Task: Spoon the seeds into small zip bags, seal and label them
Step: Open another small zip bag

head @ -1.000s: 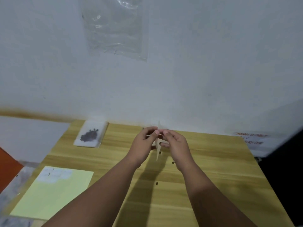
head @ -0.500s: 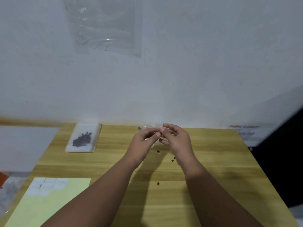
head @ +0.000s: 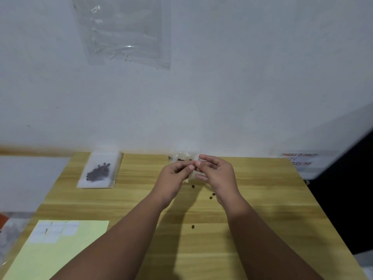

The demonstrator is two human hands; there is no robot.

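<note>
Zip bag (head: 182, 158) turned flat; left hand (head: 173, 176), right hand (head: 219, 174) pinch it. Loose seeds (head: 193, 186) beneath, filled bag (head: 100, 170) far-left.

Both bare forearms reached in from near edge of light wooden table (head: 272, 229), converging close to far edge. Fingers curled, left hand (head: 175, 176) and right hand (head: 219, 175) met fingertip to fingertip, each pinching small clear plastic zip bag (head: 183, 156).

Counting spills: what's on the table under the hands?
Loose seeds lie on the table below the left hand and right hand pinching the zip bag; anything under the palms is hidden.
</note>
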